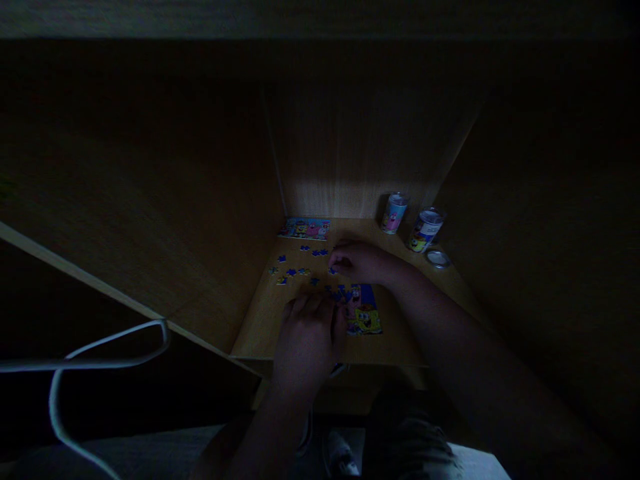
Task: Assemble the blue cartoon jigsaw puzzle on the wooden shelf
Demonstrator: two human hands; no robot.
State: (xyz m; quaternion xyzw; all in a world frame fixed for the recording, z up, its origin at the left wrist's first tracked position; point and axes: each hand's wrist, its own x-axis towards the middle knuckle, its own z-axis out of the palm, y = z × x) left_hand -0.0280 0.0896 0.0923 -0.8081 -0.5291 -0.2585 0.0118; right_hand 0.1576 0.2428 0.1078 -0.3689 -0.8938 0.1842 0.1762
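Note:
The scene is very dim. A partly built cartoon jigsaw puzzle [364, 312] lies on a small wooden desk [390, 347]. My left hand [306, 337] rests at the puzzle's left edge, fingers curled down against it; what they press or hold is hidden. My right hand [359, 261] reaches further back among several loose blue puzzle pieces [293, 270], fingers bent in a pinch over one that I cannot make out clearly.
A finished cartoon picture card [305, 229] lies at the back of the desk. Two cartoon-printed cans [394, 213] [425, 230] stand at the back right, with a round lid [439, 259] beside them. Wooden walls close in both sides. A white cable [100, 353] hangs at left.

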